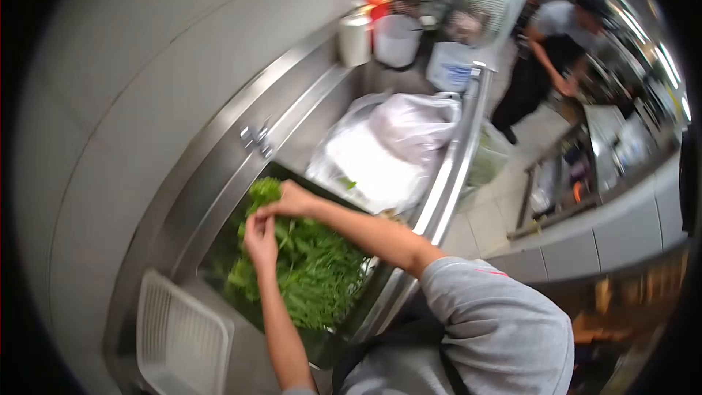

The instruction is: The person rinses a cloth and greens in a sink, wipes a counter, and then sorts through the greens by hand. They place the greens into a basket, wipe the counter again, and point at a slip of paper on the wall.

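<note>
Leafy green herbs [311,271] fill much of a steel sink basin [219,267]. Over the basin's far side, my right hand [291,200] is closed on a small bunch of curly green leaves [265,190]. Just below and to the left of it, my left hand [261,238] has its fingers pinched together at the lower end of the same bunch. The two hands meet or nearly meet there, and the exact contact of the fingertips is blurred.
A faucet [256,139] stands behind the basin. White plastic bags [387,150] lie to its right, a white basket [183,336] at lower left. Containers [396,40] stand at the back. Another person [559,44] stands beyond, near a metal counter [603,132].
</note>
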A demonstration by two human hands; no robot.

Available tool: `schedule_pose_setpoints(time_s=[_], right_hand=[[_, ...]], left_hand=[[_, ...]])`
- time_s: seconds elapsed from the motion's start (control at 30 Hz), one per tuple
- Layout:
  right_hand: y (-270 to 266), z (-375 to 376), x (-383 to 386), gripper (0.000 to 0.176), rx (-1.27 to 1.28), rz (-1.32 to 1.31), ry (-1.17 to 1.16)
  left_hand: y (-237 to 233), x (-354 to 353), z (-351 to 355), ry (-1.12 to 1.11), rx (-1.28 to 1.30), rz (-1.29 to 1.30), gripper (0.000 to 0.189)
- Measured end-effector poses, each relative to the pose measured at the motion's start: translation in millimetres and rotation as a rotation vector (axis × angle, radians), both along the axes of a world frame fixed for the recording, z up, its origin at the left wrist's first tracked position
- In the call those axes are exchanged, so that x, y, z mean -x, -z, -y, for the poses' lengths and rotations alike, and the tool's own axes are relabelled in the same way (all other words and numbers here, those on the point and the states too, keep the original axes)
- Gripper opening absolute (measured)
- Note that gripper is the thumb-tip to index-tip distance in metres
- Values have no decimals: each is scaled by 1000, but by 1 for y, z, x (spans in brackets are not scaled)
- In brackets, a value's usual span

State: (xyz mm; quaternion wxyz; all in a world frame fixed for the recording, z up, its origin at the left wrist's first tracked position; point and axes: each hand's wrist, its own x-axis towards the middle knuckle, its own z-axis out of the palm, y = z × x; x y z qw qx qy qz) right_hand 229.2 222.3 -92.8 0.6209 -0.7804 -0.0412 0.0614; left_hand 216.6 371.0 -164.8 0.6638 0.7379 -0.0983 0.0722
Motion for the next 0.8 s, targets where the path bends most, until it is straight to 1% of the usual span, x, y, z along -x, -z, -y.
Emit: schedule_pose_setpoints(time_s=[0.03,0.07,0.1,0.13,0.17,0.23,0.27,0.3,0.37,0.4,0.43,0.47,0.5,0.53,0.57,0.6,0.63,0.67,0.7,0.73,0.77,0.8], right_hand=[[37,2,-6,29,-194,42,-49],[30,11,10,28,-290,-41,-129],[28,18,22,31,-217,-31,-120],[31,21,30,32,-266,-31,-92],[35,26,34,34,-272,-87,-64],[33,36,45,35,-348,-146,-42],[32,42,47,37,-322,-149,-34],[32,46,48,37,-326,-143,-33],[32,55,48,38,-289,-162,12],[23,62,52,40,-269,-185,18],[34,64,46,44,-296,-164,-30],[46,67,40,47,-192,-98,8],[62,66,30,51,-92,-36,23],[75,68,14,56,277,-43,68],[79,76,8,62,265,-40,21],[58,81,18,65,278,36,115],[44,88,14,64,156,-6,-49],[31,88,16,47,8,14,-111],[21,83,15,42,-142,-107,-177],[12,72,15,39,-213,-73,-270],[5,61,13,37,-276,-34,-343],[0,50,11,37,-224,-58,-446]], left_hand=[[-9,10,4,-19,-116,9,23],[-12,19,9,-71,-293,57,28],[-14,25,12,-54,-402,111,30],[-10,25,17,20,-321,87,27],[-7,27,16,93,-284,-28,25],[-3,29,19,150,-121,-74,23],[-1,29,19,154,-62,-133,21],[-5,31,17,156,-67,-128,21],[-12,36,11,134,-144,-241,19],[-20,40,9,130,-152,-269,18],[-19,38,8,113,-158,-271,18],[-14,35,4,79,-143,-270,18],[-19,41,0,25,-128,-275,19],[-23,47,-4,0,-78,-261,19],[-36,51,-2,-51,-30,-248,19],[-42,53,-5,-105,4,-250,20],[-41,54,-12,-200,-19,-272,22],[-46,55,-18,-188,-149,-228,22],[-59,61,-12,-178,-178,-225,22],[-55,60,-9,-173,-172,-262,24],[-61,62,-3,-90,-197,-293,22],[-58,61,3,-67,-139,-333,20]])
